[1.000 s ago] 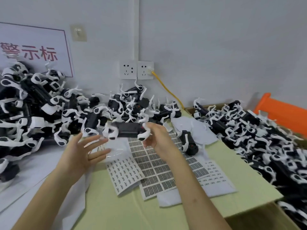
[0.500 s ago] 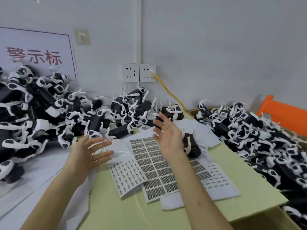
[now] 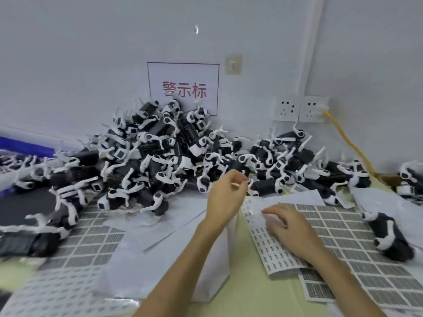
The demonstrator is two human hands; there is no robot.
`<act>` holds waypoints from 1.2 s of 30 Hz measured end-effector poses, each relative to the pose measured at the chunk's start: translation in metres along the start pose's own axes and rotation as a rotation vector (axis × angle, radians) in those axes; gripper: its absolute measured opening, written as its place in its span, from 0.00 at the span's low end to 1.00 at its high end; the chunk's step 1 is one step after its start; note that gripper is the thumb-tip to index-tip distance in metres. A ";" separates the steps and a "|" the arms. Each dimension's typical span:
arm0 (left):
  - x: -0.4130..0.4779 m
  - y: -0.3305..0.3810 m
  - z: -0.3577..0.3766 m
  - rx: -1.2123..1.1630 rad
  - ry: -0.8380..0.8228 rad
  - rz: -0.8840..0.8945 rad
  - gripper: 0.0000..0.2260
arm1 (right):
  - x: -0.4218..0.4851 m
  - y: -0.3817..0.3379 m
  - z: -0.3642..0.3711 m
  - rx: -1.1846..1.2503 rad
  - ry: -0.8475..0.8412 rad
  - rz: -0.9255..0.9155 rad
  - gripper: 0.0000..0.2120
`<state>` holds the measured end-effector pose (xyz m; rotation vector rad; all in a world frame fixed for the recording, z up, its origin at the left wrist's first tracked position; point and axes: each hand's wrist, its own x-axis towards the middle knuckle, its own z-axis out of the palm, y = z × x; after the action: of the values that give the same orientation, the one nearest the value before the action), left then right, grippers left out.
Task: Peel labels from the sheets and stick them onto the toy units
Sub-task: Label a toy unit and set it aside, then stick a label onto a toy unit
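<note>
Black-and-white toy units (image 3: 160,152) lie heaped against the wall, and one more toy unit (image 3: 386,234) lies apart at the right on a sheet of larger labels (image 3: 343,229). A sheet of small labels (image 3: 270,252) lies in front of me. My right hand (image 3: 286,223) rests palm down on it, fingers spread, fingertips at its upper part. My left hand (image 3: 226,197) hovers just in front of the heap with thumb and forefinger pinched on a small pale sliver that looks like a label (image 3: 235,184).
More label sheets (image 3: 91,243) and white backing papers (image 3: 160,225) cover the yellow-green table (image 3: 251,294) at left. Wall sockets (image 3: 299,108) with a yellow cable (image 3: 348,143) and a red-lettered sign (image 3: 183,88) are behind the heap.
My view has swung left. My right hand came down from the air onto the small-label sheet. My left hand's fingers went from spread to pinched, up near the heap.
</note>
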<state>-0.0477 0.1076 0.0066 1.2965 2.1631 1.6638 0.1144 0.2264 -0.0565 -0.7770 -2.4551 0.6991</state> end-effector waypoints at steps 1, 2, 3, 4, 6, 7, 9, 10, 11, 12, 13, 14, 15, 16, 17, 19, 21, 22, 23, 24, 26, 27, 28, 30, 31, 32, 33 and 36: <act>0.006 0.005 -0.008 0.026 0.016 0.036 0.04 | -0.001 0.001 0.001 -0.060 -0.037 -0.002 0.13; 0.012 0.009 -0.018 0.060 0.038 0.078 0.05 | -0.001 0.001 0.001 -0.094 -0.056 0.005 0.15; 0.019 0.013 -0.031 0.119 0.071 0.119 0.06 | -0.001 0.000 0.000 -0.098 -0.063 0.011 0.15; 0.027 0.015 -0.047 0.208 0.111 0.157 0.07 | -0.001 -0.001 0.000 -0.086 -0.062 0.012 0.15; 0.045 0.014 -0.086 0.435 0.189 0.188 0.14 | -0.001 -0.001 -0.001 -0.071 -0.058 0.004 0.15; 0.054 0.011 -0.107 0.548 0.207 0.166 0.18 | -0.001 -0.001 -0.001 -0.073 -0.060 0.000 0.15; 0.068 0.001 -0.149 0.729 0.180 0.049 0.28 | -0.001 -0.002 -0.002 -0.070 -0.063 -0.001 0.14; 0.073 -0.005 -0.164 0.778 0.149 -0.008 0.31 | -0.001 -0.003 -0.002 -0.067 -0.066 0.007 0.14; 0.077 -0.011 -0.175 0.802 0.118 -0.043 0.33 | -0.001 -0.004 -0.002 -0.067 -0.069 0.015 0.14; 0.081 -0.017 -0.180 0.812 0.093 -0.050 0.34 | -0.001 -0.005 -0.002 -0.066 -0.070 0.022 0.14; 0.086 -0.022 -0.181 0.811 0.075 -0.037 0.35 | -0.001 -0.006 -0.002 -0.067 -0.070 0.028 0.14; 0.091 -0.024 -0.178 0.792 0.066 -0.018 0.35 | -0.001 -0.006 -0.002 -0.067 -0.069 0.030 0.14; 0.096 -0.024 -0.171 0.761 0.068 -0.005 0.34 | -0.002 -0.007 -0.002 -0.069 -0.069 0.030 0.13; 0.101 -0.024 -0.163 0.737 0.080 0.002 0.34 | -0.002 -0.007 -0.003 -0.068 -0.071 0.031 0.13; 0.106 -0.023 -0.153 0.727 0.089 0.006 0.35 | -0.003 -0.008 -0.003 -0.066 -0.073 0.033 0.13; 0.115 -0.026 -0.131 0.732 0.071 -0.026 0.38 | -0.003 -0.009 -0.004 -0.062 -0.077 0.044 0.13; 0.125 -0.030 -0.110 0.748 0.046 -0.089 0.41 | -0.004 -0.010 -0.005 -0.060 -0.075 0.053 0.13; 0.129 -0.032 -0.102 0.770 0.049 -0.105 0.42 | -0.005 -0.011 -0.005 -0.061 -0.077 0.051 0.12; 0.133 -0.034 -0.095 0.796 0.066 -0.113 0.42 | -0.005 -0.011 -0.005 -0.062 -0.082 0.048 0.11; 0.135 -0.035 -0.091 0.822 0.093 -0.113 0.41 | -0.005 -0.012 -0.005 -0.062 -0.086 0.046 0.10; 0.140 -0.038 -0.088 0.856 0.143 -0.095 0.38 | -0.005 -0.012 -0.005 -0.061 -0.089 0.054 0.07; 0.142 -0.039 -0.088 0.850 0.162 -0.086 0.36 | -0.005 -0.013 -0.005 -0.060 -0.088 0.059 0.06; 0.143 -0.040 -0.088 0.823 0.181 -0.077 0.35 | -0.005 -0.012 -0.005 -0.059 -0.085 0.061 0.06; 0.141 -0.036 -0.089 0.713 0.226 -0.055 0.32 | -0.005 -0.012 -0.005 -0.061 -0.088 0.064 0.09; 0.138 -0.034 -0.090 0.634 0.254 -0.039 0.31 | -0.005 -0.013 -0.005 -0.061 -0.089 0.066 0.12; 0.134 -0.031 -0.090 0.525 0.285 -0.021 0.31 | -0.005 -0.014 -0.005 -0.059 -0.082 0.073 0.17; 0.129 -0.028 -0.092 0.389 0.312 -0.009 0.30 | -0.006 -0.015 -0.005 -0.060 -0.067 0.084 0.21; 0.109 -0.019 -0.098 -0.029 0.371 -0.029 0.27 | -0.006 -0.017 -0.005 -0.111 -0.029 0.124 0.29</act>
<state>-0.1810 0.1085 0.0707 1.0068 2.3229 2.0518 0.1151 0.2120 -0.0441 -0.9744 -2.5060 0.6267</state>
